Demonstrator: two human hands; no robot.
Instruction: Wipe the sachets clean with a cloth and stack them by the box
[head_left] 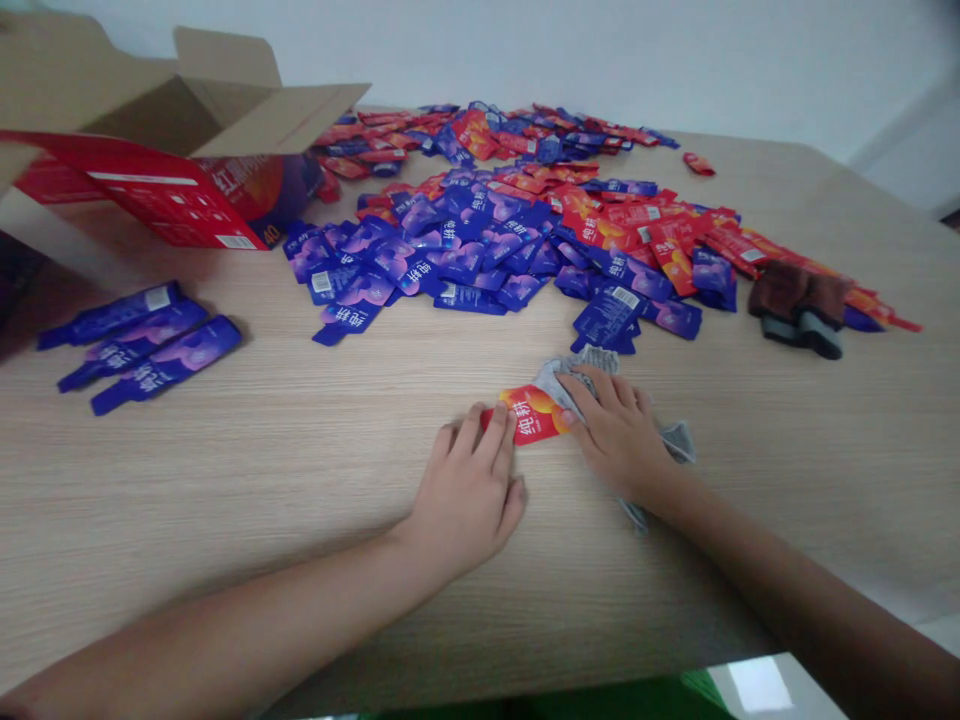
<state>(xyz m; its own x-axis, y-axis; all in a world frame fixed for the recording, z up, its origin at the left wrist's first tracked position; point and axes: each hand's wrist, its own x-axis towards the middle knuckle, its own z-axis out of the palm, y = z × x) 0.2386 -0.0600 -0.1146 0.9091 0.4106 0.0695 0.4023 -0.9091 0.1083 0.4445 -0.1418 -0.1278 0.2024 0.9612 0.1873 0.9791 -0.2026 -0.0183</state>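
A red and orange sachet [531, 414] lies flat on the wooden table [300, 480] between my two hands. My left hand [469, 490] rests palm down with its fingers stretched over the sachet's left end. My right hand [619, 430] presses a grey cloth [679, 440] down on the sachet's right end, fingers flat on the cloth. Beyond my hands a big heap of blue sachets [450, 250] and red sachets [637, 225] spreads across the table.
An open cardboard box [187, 110] with a red printed carton [157, 195] stands at the back left. Three blue sachets [139, 345] lie side by side at the left. A brown and grey object [799, 305] sits at the right by the heap.
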